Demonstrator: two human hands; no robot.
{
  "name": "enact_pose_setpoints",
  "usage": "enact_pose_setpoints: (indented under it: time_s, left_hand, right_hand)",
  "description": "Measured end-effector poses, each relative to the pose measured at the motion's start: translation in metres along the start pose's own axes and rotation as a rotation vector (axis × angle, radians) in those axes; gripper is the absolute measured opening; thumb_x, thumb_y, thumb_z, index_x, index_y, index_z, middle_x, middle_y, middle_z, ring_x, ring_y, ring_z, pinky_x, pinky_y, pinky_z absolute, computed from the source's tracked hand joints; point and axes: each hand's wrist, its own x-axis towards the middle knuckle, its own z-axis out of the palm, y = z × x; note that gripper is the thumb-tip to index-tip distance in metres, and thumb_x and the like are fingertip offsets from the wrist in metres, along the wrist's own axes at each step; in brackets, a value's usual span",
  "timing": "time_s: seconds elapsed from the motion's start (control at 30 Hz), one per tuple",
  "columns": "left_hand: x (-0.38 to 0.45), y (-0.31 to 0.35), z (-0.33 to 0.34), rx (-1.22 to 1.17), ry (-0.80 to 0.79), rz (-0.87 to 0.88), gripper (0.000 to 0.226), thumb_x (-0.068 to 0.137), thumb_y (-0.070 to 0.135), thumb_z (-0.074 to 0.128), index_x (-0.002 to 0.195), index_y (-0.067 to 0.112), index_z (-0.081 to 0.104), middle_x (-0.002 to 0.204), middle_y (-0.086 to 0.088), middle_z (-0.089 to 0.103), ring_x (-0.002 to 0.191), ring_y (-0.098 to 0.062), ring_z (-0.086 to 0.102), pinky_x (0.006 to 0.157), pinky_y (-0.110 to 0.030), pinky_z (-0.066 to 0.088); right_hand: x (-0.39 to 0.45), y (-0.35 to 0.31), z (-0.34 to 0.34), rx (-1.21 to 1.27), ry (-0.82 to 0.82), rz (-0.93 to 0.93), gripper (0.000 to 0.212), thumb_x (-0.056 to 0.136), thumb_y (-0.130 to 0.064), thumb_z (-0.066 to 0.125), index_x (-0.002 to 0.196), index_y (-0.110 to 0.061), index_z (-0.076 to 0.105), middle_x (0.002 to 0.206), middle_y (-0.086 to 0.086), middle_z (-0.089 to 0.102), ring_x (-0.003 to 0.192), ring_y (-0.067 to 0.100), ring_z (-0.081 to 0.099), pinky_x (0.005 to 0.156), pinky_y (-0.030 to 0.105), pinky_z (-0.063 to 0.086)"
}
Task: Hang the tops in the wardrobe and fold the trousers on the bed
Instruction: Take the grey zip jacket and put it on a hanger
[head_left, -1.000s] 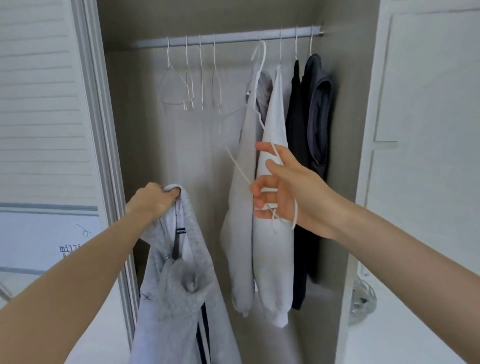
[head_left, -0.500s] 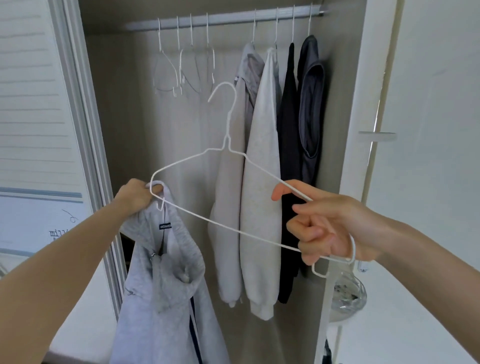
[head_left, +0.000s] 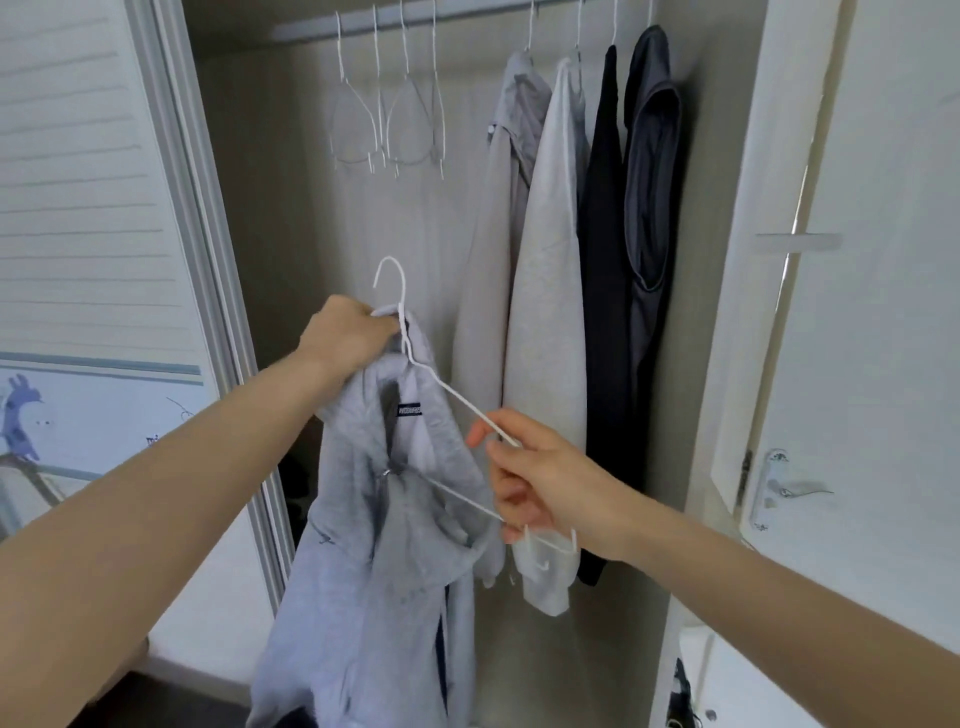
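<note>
left hand (head_left: 353, 332) grips the hoodie (head_left: 384, 519) collar at frame centre; right hand (head_left: 540, 483) holds the hanger (head_left: 452, 400) by its lower end. advise keeping the collar spread, feeding the far arm into the shoulder, then the near one.

Hoodie (head_left: 363, 597): soft matt grey fleece cloth, slightly fuzzy, with a woven dark label at the neck. Hanger (head_left: 441, 389): thin wire, smooth white coating, faint sheen. Empty hangers (head_left: 387, 119): same white wire. Rail (head_left: 467, 13): smooth pale metal. Hung tops (head_left: 550, 291): matt knit cloth. Wardrobe door (head_left: 872, 260): smooth white panel, satin finish. Door handle (head_left: 779, 488): glossy metal.
</note>
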Motion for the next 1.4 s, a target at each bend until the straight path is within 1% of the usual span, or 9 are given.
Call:
enact_pose_setpoints:
  time_s: [0.17, 0.3, 0.5, 0.6, 0.83, 0.97, 1.1, 1.2, 1.4]
  left_hand:
    - [-0.015, 0.030, -0.046, -0.305, -0.407, 0.050, 0.015, 0.090, 0.021, 0.064, 0.097, 0.011, 0.072, 0.099, -0.003, 0.072, 0.078, -0.017, 0.066, 0.074, -0.027, 0.057]
    - [-0.023, 0.029, -0.057, 0.413, -0.255, 0.648, 0.043, 0.094, 0.043, 0.050, 0.089, 0.005, 0.068, 0.082, -0.009, 0.065, 0.078, -0.014, 0.058, 0.083, -0.036, 0.044]
    - [-0.030, 0.025, -0.040, 0.131, -0.102, 0.732, 0.049, 0.095, 0.042, 0.049, 0.071, -0.001, 0.042, 0.064, -0.009, 0.035, 0.055, -0.005, 0.032, 0.052, -0.023, 0.029]
    - [-0.024, 0.018, -0.039, -0.021, -0.052, 0.648, 0.047, 0.098, 0.039, 0.052, 0.069, 0.004, 0.041, 0.066, -0.004, 0.032, 0.056, -0.006, 0.029, 0.051, -0.022, 0.024]
    - [-0.027, 0.002, -0.037, -0.203, -0.102, 0.550, 0.053, 0.090, 0.055, 0.056, 0.071, 0.006, 0.048, 0.069, -0.005, 0.036, 0.065, -0.016, 0.033, 0.059, -0.032, 0.027]
    - [-0.023, -0.002, -0.048, -0.397, -0.097, 0.414, 0.056, 0.080, 0.065, 0.063, 0.085, 0.009, 0.058, 0.075, -0.005, 0.044, 0.070, -0.018, 0.041, 0.064, -0.032, 0.033]
    - [-0.021, 0.003, -0.049, -0.473, -0.103, 0.340, 0.053, 0.074, 0.066, 0.066, 0.080, 0.014, 0.057, 0.072, 0.000, 0.050, 0.070, -0.015, 0.047, 0.067, -0.031, 0.038]
    - [-0.021, 0.001, -0.048, -0.496, -0.092, 0.324, 0.046, 0.079, 0.062, 0.068, 0.074, 0.017, 0.057, 0.071, 0.001, 0.053, 0.070, -0.015, 0.050, 0.070, -0.033, 0.040]
    - [-0.027, -0.027, -0.076, -0.292, -0.004, 0.273, 0.064, 0.083, 0.066, 0.058, 0.084, 0.002, 0.058, 0.081, -0.012, 0.058, 0.076, -0.021, 0.054, 0.076, -0.038, 0.042]
  right_hand:
    - [-0.010, -0.001, -0.015, 0.112, -0.009, -0.222, 0.017, 0.098, -0.018, 0.046, 0.109, -0.012, 0.058, 0.063, 0.000, 0.025, 0.057, 0.017, 0.021, 0.061, 0.033, 0.046]
    - [-0.015, -0.011, -0.023, 0.162, -0.080, -0.291, 0.020, 0.094, -0.018, 0.050, 0.111, -0.013, 0.060, 0.067, 0.002, 0.026, 0.062, 0.016, 0.030, 0.069, 0.040, 0.051]
    - [-0.016, -0.025, -0.045, 0.519, -0.313, -0.161, 0.059, 0.090, -0.056, 0.050, 0.125, -0.009, 0.060, 0.099, 0.009, 0.055, 0.100, 0.027, 0.053, 0.091, 0.062, 0.044]
    - [-0.021, -0.027, -0.054, 0.777, -0.141, -0.178, 0.069, 0.091, -0.061, 0.039, 0.134, -0.009, 0.055, 0.128, 0.018, 0.059, 0.123, 0.034, 0.054, 0.094, 0.070, 0.038]
    - [-0.025, -0.010, -0.046, 0.902, 0.349, -0.118, 0.038, 0.095, -0.036, 0.048, 0.109, -0.002, 0.059, 0.105, 0.026, 0.064, 0.100, 0.044, 0.065, 0.074, 0.060, 0.053]
    - [-0.034, 0.001, -0.037, 0.360, 0.383, -0.162, 0.013, 0.087, -0.008, 0.054, 0.081, -0.005, 0.065, 0.085, 0.012, 0.063, 0.089, 0.028, 0.062, 0.083, 0.040, 0.054]
    - [-0.038, 0.009, -0.007, -0.560, 0.096, -0.412, 0.028, 0.087, -0.026, 0.064, 0.114, -0.031, 0.066, 0.117, -0.021, 0.060, 0.122, 0.004, 0.046, 0.102, 0.016, 0.035]
    - [-0.029, 0.021, 0.004, -0.983, 0.022, -0.361, 0.049, 0.083, -0.060, 0.056, 0.128, -0.046, 0.044, 0.118, -0.034, 0.043, 0.127, -0.003, 0.020, 0.102, 0.023, 0.022]
    - [-0.031, 0.022, -0.036, -1.517, 0.248, -0.486, 0.034, 0.092, -0.057, 0.041, 0.106, -0.030, 0.057, 0.099, -0.020, 0.046, 0.099, 0.009, 0.026, 0.092, 0.041, 0.029]
